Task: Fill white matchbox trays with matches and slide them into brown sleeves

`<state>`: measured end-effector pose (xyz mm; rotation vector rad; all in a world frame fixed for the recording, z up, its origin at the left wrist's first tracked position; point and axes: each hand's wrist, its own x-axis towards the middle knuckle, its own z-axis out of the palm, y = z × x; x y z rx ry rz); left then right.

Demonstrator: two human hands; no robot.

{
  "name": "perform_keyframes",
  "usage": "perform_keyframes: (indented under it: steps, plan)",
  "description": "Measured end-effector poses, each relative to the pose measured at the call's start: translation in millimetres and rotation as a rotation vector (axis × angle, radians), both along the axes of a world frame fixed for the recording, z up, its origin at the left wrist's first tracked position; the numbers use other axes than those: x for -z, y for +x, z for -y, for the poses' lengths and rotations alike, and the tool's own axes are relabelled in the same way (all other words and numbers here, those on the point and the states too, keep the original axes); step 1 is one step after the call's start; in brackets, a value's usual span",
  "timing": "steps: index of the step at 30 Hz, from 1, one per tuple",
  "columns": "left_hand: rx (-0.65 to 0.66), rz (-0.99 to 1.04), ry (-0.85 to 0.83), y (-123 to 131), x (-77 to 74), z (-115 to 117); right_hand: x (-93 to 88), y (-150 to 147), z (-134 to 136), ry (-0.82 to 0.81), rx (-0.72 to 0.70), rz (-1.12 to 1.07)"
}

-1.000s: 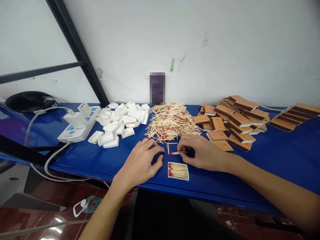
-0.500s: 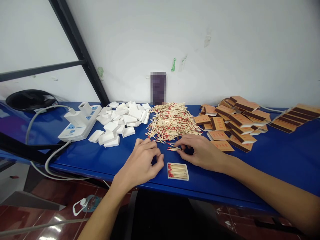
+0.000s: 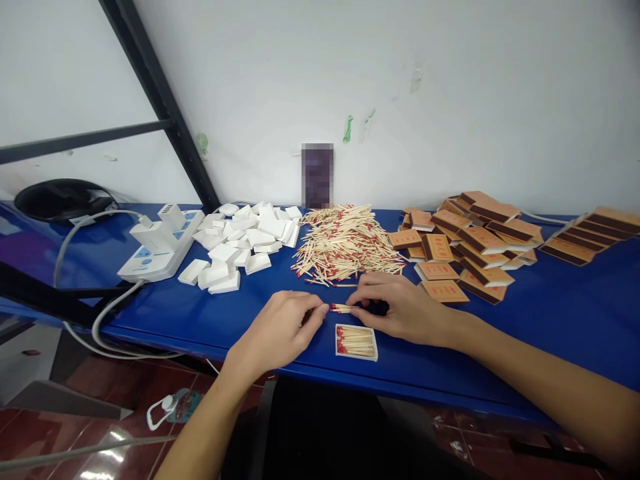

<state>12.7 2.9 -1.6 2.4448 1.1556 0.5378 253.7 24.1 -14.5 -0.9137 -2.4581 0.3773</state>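
My left hand (image 3: pixel 280 328) and my right hand (image 3: pixel 400 308) meet over a small bundle of red-tipped matches (image 3: pixel 341 308) on the blue table (image 3: pixel 560 313). Both hands pinch the bundle, the left at its red tips, the right at the wooden ends. Just in front of it lies an open white tray of matches (image 3: pixel 356 342), heads to the left. Behind the hands spreads a big heap of loose matches (image 3: pixel 345 241).
A pile of empty white inner trays (image 3: pixel 240 243) lies at the left, next to a white power strip (image 3: pixel 160 247) with grey cables. Orange matchbox sleeves (image 3: pixel 465 243) are heaped at the right, with more (image 3: pixel 590 235) further right. A black frame bar (image 3: pixel 155 100) slants at the left.
The right hand drew a few matches out of the heap toward me. The left hand came in from the left and now presses against the bundle's tips.
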Motion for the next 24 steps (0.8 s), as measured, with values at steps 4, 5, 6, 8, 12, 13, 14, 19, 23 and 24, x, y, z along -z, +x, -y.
perform_keyframes:
  steps: [4, 5, 6, 8, 12, 13, 14, 19, 23, 24]
  plan:
    - [-0.028, 0.026, 0.013, 1.1, 2.1, -1.1, -4.3, 4.1, -0.6, -0.042, 0.002, 0.019]
    - [-0.029, 0.029, 0.033, 1.2, 3.0, -1.7, -5.4, 4.9, -0.9, -0.053, 0.000, 0.030]
    - [-0.030, 0.026, 0.055, 1.3, 3.9, -2.3, -6.1, 5.5, -1.1, -0.062, -0.002, 0.038]
    - [-0.046, 0.005, 0.085, 1.8, 5.4, -3.5, -6.4, 5.9, -1.4, -0.073, -0.008, 0.040]
    - [-0.088, -0.014, 0.097, 3.7, 6.2, -5.1, -2.9, 3.7, -2.1, -0.086, -0.011, 0.012]
    - [-0.092, -0.015, 0.099, 4.1, 5.9, -5.4, -1.7, 3.0, -2.5, -0.085, -0.012, 0.005]
    - [-0.092, -0.018, 0.100, 4.5, 5.7, -5.5, -0.7, 2.2, -3.0, -0.083, -0.014, -0.002]
    - [-0.091, -0.040, 0.108, 4.8, 5.4, -5.2, 0.6, -1.5, -5.0, -0.069, -0.016, -0.026]
    - [-0.084, -0.051, 0.114, 4.7, 6.0, -4.7, -1.9, -2.8, -5.3, -0.074, -0.014, -0.034]
    - [-0.082, -0.055, 0.120, 4.7, 6.2, -4.7, -2.2, -2.2, -5.8, -0.069, 0.007, -0.037]
